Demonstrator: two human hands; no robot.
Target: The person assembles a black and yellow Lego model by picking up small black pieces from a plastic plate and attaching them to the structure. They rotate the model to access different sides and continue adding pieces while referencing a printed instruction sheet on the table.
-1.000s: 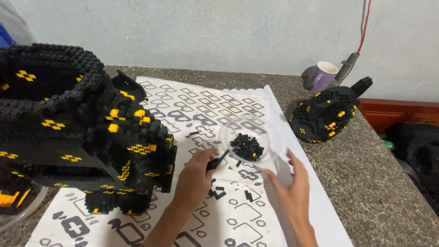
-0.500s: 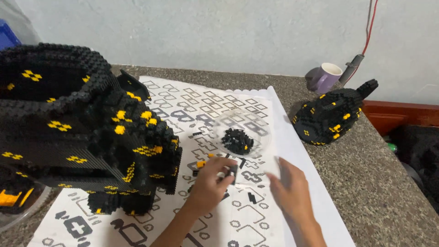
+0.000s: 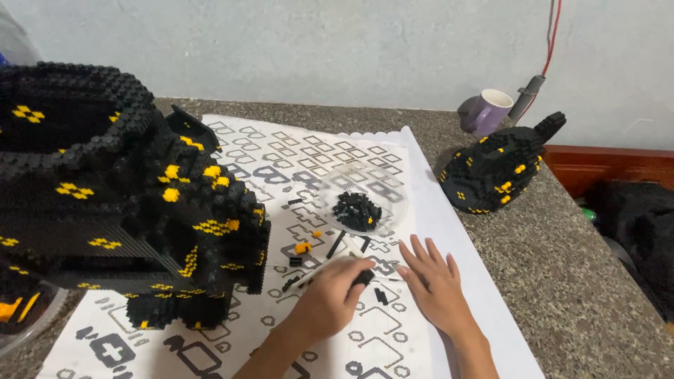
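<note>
Left hand (image 3: 330, 302) grip closed on small black brick (image 3: 363, 278), below clear dish (image 3: 361, 203); light, stiff, pinch sides. Right hand (image 3: 437, 284) flat, open.

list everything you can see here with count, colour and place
large brick-built model: one, black with yellow studs, left on the paper
small brick-built section: one, black and yellow, right on the stone
clear plastic dish: one, see-through, mid paper, holding a heap of black bricks
loose small bricks: several, black and orange, between dish and hands
patterned paper sheet: one, white with grey shapes, covering the counter
speckled stone counter: one, grey-brown
ceramic mug: one, purple, at the back wall
left hand: pinching a thin pale tool
right hand: flat on the paper, fingers spread
</note>
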